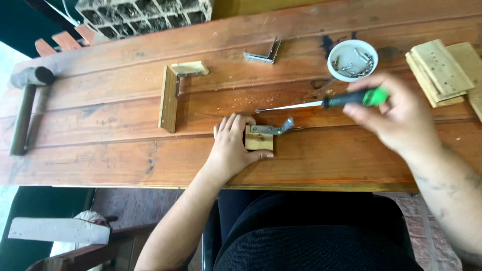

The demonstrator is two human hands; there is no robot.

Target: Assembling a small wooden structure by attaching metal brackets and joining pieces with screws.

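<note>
My left hand (232,145) presses on a small pale wood block (259,142) lying on the wooden table (125,160). A grey metal angle bracket (273,129) sits on top of that block, one leg sticking up to the right. A screwdriver with a green and black handle (351,99) is gripped in my right hand (396,118), its long shaft pointing left, tip hovering just above the block and apart from it.
A white bowl (352,60) of screws stands at the back right. Stacked pale wood pieces (442,73) lie far right. An L-shaped wood assembly with a bracket (173,93) and a loose bracket (263,55) lie behind. A hammer (25,108) rests at the left edge.
</note>
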